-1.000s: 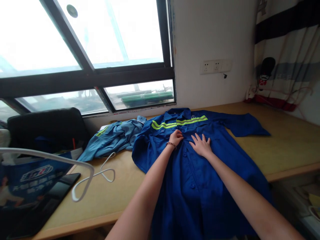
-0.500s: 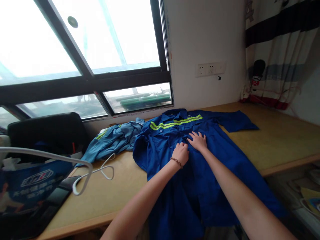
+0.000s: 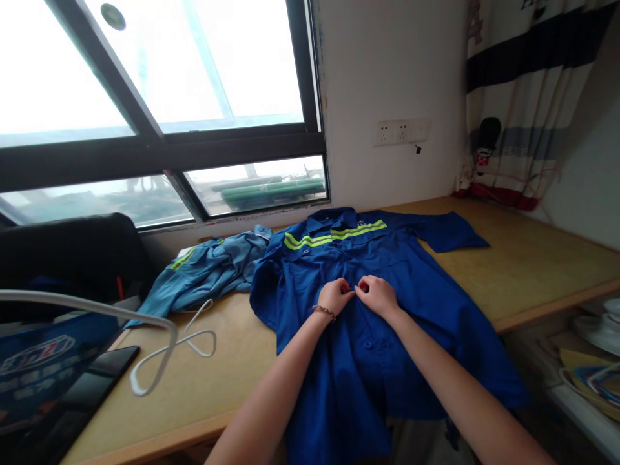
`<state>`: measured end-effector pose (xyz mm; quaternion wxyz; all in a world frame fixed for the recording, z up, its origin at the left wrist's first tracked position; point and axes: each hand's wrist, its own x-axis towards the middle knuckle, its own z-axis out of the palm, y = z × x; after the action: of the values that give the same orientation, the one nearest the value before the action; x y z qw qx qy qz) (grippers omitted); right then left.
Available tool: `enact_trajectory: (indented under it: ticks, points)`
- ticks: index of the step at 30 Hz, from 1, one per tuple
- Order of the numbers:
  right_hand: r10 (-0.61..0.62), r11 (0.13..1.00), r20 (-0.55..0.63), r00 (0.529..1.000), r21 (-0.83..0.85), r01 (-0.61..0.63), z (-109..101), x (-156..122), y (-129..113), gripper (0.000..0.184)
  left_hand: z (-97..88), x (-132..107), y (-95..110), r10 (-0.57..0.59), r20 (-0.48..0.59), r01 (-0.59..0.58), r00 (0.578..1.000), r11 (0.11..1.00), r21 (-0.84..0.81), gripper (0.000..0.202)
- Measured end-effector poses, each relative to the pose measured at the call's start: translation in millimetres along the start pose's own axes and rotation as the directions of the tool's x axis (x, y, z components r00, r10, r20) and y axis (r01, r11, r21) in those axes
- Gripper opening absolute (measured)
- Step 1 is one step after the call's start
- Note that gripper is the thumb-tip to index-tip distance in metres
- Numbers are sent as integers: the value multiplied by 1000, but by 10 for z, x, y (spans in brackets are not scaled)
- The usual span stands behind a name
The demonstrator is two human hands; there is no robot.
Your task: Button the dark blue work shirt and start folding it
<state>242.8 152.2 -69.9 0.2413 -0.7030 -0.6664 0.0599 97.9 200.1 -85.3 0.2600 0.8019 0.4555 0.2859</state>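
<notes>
A dark blue work jacket (image 3: 416, 284) with yellow-green reflective stripes lies spread on the wooden table, its collar towards the window and its lower part hanging over the front edge. Along its front opening, my left hand (image 3: 335, 296), with a beaded bracelet at the wrist, pinches the cloth between thumb and fingers. Close beside it, my right hand (image 3: 376, 295) pinches the other side of the same opening. The fingertips of both hands almost meet. Whether a button is between them cannot be made out. Below the hands a button (image 3: 369, 345) shows on the front.
A crumpled lighter blue garment (image 3: 220, 271) lies left of the jacket. In front of it, a white cable (image 3: 203, 342) loops over the table (image 3: 208, 387). A blue printed bag (image 3: 58, 349) and a black tablet-like panel (image 3: 113, 368) are at the left. Crockery (image 3: 593, 332) sits below at the right.
My right hand was lying flat with fingers spread and is now pinching the cloth. Both hands have come together at the opening. The view has shifted slightly.
</notes>
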Motion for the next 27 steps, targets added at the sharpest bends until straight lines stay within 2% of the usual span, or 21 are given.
enact_trajectory:
  ticks: [2, 5, 10, 12, 14, 16, 18, 20, 22, 24, 27]
  points:
    - [12, 999, 29, 1000, -32, -11, 21, -65, 4, 21, 11, -19, 12, -41, -5, 41, 999, 999, -18, 11]
    - [-6, 998, 72, 997, -63, 10, 11, -79, 23, 25, 13, -56, 34, -143, 45, 148, 989, 973, -178, 11]
    - [-37, 996, 154, 987, -72, 49, -44, -51, 60, 29, 3, -102, 89, -294, 156, 333, 943, 822, -462, 10]
    - [-54, 998, 194, 980, -2, 56, -49, -41, 98, 26, -5, -102, 114, -336, 187, 383, 923, 762, -523, 10]
    - [-77, 983, 263, 962, 180, 30, -43, -27, 146, 22, -14, -99, 138, -359, 235, 427, 903, 692, -582, 9]
    - [-101, 888, 320, 942, 457, -60, -37, -13, 192, 20, -26, -100, 162, -369, 278, 458, 887, 620, -637, 10]
    - [-81, 688, 340, 937, 700, -194, -49, -3, 228, 24, -38, -107, 185, -378, 298, 472, 877, 555, -685, 13]
    - [-25, 456, 372, 928, 830, -320, -87, -2, 255, 28, -49, -119, 207, -376, 303, 467, 875, 495, -733, 17]
    - [2, 270, 424, 906, 872, -409, -146, -4, 277, 28, -59, -131, 227, -360, 303, 446, 882, 435, -782, 20]
    - [-24, 156, 454, 891, 882, -445, -210, -6, 293, 25, -68, -143, 245, -330, 300, 417, 895, 379, -826, 21]
    - [-52, 118, 438, 898, 895, -430, -280, -5, 303, 22, -77, -157, 274, -279, 291, 373, 915, 318, -872, 23]
